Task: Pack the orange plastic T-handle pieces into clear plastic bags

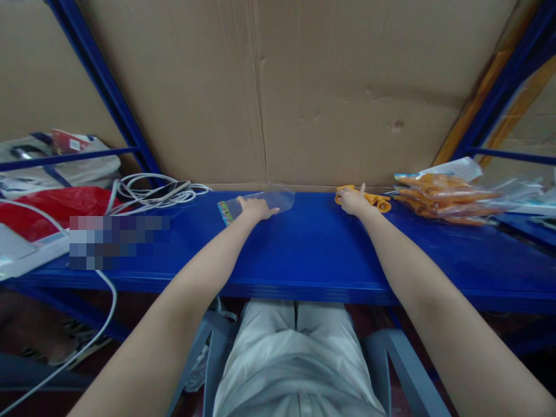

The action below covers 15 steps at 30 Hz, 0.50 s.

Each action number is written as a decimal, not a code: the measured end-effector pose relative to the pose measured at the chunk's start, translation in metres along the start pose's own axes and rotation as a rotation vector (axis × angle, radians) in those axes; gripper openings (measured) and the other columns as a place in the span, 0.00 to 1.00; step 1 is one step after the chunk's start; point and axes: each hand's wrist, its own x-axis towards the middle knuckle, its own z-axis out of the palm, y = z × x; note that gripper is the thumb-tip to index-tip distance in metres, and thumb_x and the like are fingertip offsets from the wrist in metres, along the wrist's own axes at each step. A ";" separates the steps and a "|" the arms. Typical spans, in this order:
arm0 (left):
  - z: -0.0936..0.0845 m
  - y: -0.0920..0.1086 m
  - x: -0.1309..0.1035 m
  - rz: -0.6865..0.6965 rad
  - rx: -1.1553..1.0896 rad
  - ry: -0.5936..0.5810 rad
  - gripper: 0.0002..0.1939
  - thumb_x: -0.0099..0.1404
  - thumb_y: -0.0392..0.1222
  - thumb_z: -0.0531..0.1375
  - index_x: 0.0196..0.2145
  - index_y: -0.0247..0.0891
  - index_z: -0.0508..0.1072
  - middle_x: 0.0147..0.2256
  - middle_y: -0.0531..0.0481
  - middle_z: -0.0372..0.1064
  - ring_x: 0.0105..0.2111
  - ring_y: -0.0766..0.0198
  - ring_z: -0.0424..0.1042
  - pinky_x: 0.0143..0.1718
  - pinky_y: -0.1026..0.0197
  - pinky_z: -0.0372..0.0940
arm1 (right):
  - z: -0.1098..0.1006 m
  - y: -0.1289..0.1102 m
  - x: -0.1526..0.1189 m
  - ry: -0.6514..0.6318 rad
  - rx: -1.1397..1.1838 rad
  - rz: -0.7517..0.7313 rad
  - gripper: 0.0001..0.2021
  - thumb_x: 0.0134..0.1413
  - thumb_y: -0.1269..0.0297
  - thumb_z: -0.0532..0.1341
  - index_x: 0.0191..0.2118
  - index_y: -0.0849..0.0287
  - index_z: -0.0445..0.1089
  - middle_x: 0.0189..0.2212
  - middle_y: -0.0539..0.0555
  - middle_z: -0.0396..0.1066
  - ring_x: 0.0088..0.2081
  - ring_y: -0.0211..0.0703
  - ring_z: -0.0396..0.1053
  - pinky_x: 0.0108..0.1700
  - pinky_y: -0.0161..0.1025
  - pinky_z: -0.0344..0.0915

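My left hand lies on a clear plastic bag with a colourful printed strip at its left end. The thumb points right, apart from the other fingers, and the bag rests on the blue tabletop. Farther right, my right hand is closed on a yellow-orange plastic piece with round, tube-like ends. The hand covers part of that piece, so its full shape is hidden.
Bagged orange pieces are piled right of my right hand. Coiled white cable, a red plastic bag and a cloth bag sit on the left. Cardboard backs the blue table; blue posts flank it.
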 end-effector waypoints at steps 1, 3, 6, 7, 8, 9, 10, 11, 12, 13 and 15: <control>0.000 -0.002 0.001 0.004 -0.001 -0.009 0.39 0.65 0.70 0.44 0.59 0.40 0.71 0.60 0.31 0.64 0.61 0.32 0.60 0.59 0.29 0.48 | 0.000 0.001 0.001 0.008 0.019 -0.003 0.27 0.58 0.77 0.46 0.60 0.61 0.66 0.60 0.64 0.65 0.61 0.58 0.62 0.65 0.69 0.38; -0.001 -0.005 0.001 0.017 -0.008 -0.020 0.39 0.65 0.69 0.44 0.61 0.42 0.68 0.64 0.32 0.57 0.63 0.30 0.54 0.58 0.28 0.50 | 0.001 0.004 0.003 0.020 0.062 -0.028 0.26 0.58 0.76 0.47 0.60 0.61 0.67 0.60 0.64 0.64 0.61 0.56 0.62 0.65 0.62 0.45; -0.001 -0.010 0.001 0.043 -0.054 -0.061 0.35 0.67 0.66 0.45 0.65 0.49 0.62 0.68 0.35 0.49 0.64 0.31 0.53 0.57 0.27 0.52 | 0.000 0.007 0.005 0.023 0.112 -0.094 0.25 0.58 0.75 0.49 0.59 0.62 0.69 0.58 0.64 0.66 0.59 0.53 0.63 0.63 0.51 0.54; -0.001 -0.011 0.001 0.053 -0.073 -0.079 0.34 0.68 0.65 0.44 0.66 0.51 0.60 0.68 0.36 0.48 0.64 0.32 0.54 0.57 0.28 0.53 | 0.000 0.007 0.005 0.020 0.122 -0.110 0.24 0.58 0.74 0.49 0.58 0.62 0.69 0.58 0.63 0.67 0.59 0.52 0.64 0.62 0.49 0.55; 0.000 -0.012 0.002 0.067 -0.090 -0.093 0.33 0.69 0.64 0.44 0.66 0.52 0.58 0.68 0.37 0.48 0.64 0.34 0.55 0.57 0.29 0.53 | 0.000 0.006 0.006 0.014 0.129 -0.119 0.24 0.58 0.74 0.49 0.58 0.61 0.69 0.58 0.63 0.68 0.59 0.52 0.64 0.62 0.49 0.55; 0.001 -0.013 0.004 0.086 -0.105 -0.101 0.32 0.70 0.63 0.45 0.67 0.53 0.57 0.68 0.37 0.49 0.64 0.36 0.56 0.58 0.30 0.53 | 0.000 0.005 0.006 0.007 0.133 -0.118 0.24 0.58 0.74 0.49 0.58 0.60 0.69 0.58 0.61 0.68 0.59 0.52 0.64 0.63 0.50 0.54; 0.002 -0.015 0.005 0.114 -0.119 -0.101 0.31 0.70 0.61 0.46 0.67 0.53 0.56 0.68 0.38 0.50 0.64 0.39 0.57 0.59 0.32 0.53 | 0.000 0.004 0.006 -0.001 0.135 -0.111 0.25 0.58 0.75 0.49 0.59 0.58 0.69 0.58 0.60 0.69 0.60 0.52 0.64 0.64 0.52 0.52; 0.003 -0.016 0.007 0.146 -0.133 -0.096 0.30 0.71 0.59 0.47 0.67 0.52 0.56 0.67 0.38 0.52 0.63 0.42 0.59 0.59 0.34 0.53 | 0.000 0.002 0.007 -0.012 0.134 -0.097 0.26 0.57 0.76 0.49 0.59 0.56 0.69 0.58 0.58 0.70 0.60 0.53 0.64 0.65 0.55 0.49; 0.005 -0.018 0.009 0.178 -0.145 -0.087 0.30 0.71 0.57 0.49 0.68 0.52 0.54 0.67 0.39 0.54 0.63 0.45 0.60 0.60 0.36 0.53 | 0.000 0.000 0.007 -0.023 0.130 -0.082 0.27 0.56 0.77 0.49 0.59 0.54 0.69 0.57 0.56 0.70 0.61 0.53 0.64 0.66 0.59 0.46; 0.006 -0.019 0.011 0.210 -0.156 -0.074 0.30 0.71 0.54 0.50 0.68 0.52 0.52 0.66 0.39 0.55 0.62 0.48 0.62 0.60 0.39 0.54 | -0.001 -0.002 0.007 -0.032 0.125 -0.068 0.28 0.56 0.77 0.49 0.59 0.52 0.69 0.57 0.55 0.71 0.61 0.54 0.64 0.66 0.63 0.43; 0.008 -0.022 0.013 0.281 -0.159 -0.030 0.33 0.71 0.48 0.52 0.70 0.51 0.46 0.65 0.40 0.57 0.61 0.52 0.64 0.60 0.43 0.56 | -0.003 -0.006 0.006 -0.042 0.115 -0.054 0.28 0.56 0.76 0.48 0.59 0.51 0.70 0.57 0.53 0.70 0.61 0.55 0.64 0.65 0.69 0.39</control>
